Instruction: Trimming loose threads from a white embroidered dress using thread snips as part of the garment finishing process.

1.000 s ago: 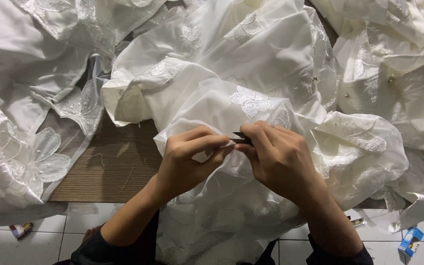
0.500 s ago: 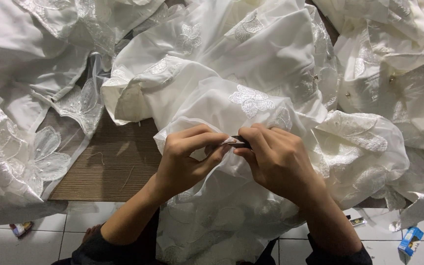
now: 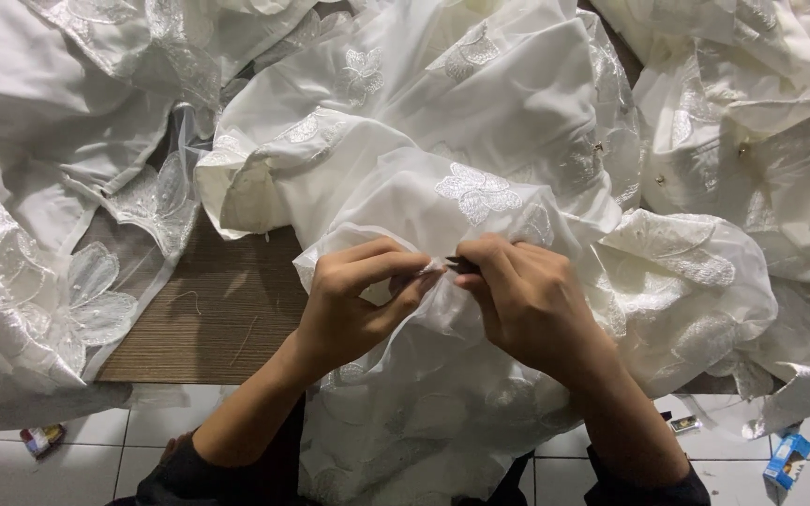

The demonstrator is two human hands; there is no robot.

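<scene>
Two hands (L (image 3: 353, 305), R (image 3: 527, 300)), one white garment (image 3: 442, 187)

A small blue and white cardboard box (image 3: 787, 459) lies on the white tiled floor at lower right; a little red and cream packet (image 3: 41, 439) lies on the tiles at lower left, well apart from it

Garments (image 3: 480, 122) lie heaped on the table (image 3: 208, 328), small packets (image 3: 787, 459) on the floor below.
</scene>
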